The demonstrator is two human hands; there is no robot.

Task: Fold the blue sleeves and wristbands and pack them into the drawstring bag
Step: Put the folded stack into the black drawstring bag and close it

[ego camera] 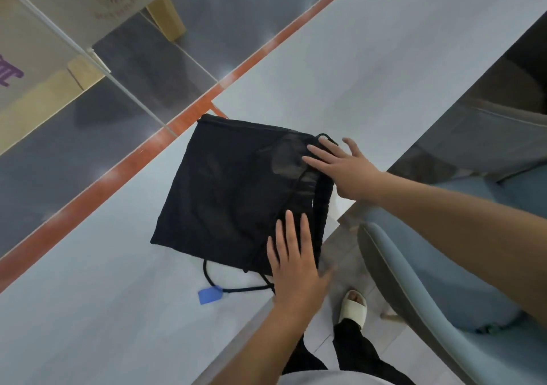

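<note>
A black, thin-fabric drawstring bag (225,189) lies flat on a pale grey tabletop (325,67), a little below the middle of the frame. It is roughly square and sits turned like a diamond. Its far corner points to the upper left and touches the orange strip (124,165) along the table's far edge. The gathered, ruched edge faces right, toward the table's near edge. I cannot tell which way its long axis runs. The cloth is dark and slightly sheer, with a paler grey patch near the upper right corner. A black cord (236,289) loops out from the lower edge, carrying a small blue rectangular tag (210,295) that rests on the table.

The left hand (291,263), at lower centre, lies palm down on the bag's lower right corner, fingers straight, gripping nothing. The right hand (340,168), at centre right, presses flat on the upper right corner with fingers spread, likewise grasping nothing.

A pale blue chair (414,281) fills the lower right.
</note>
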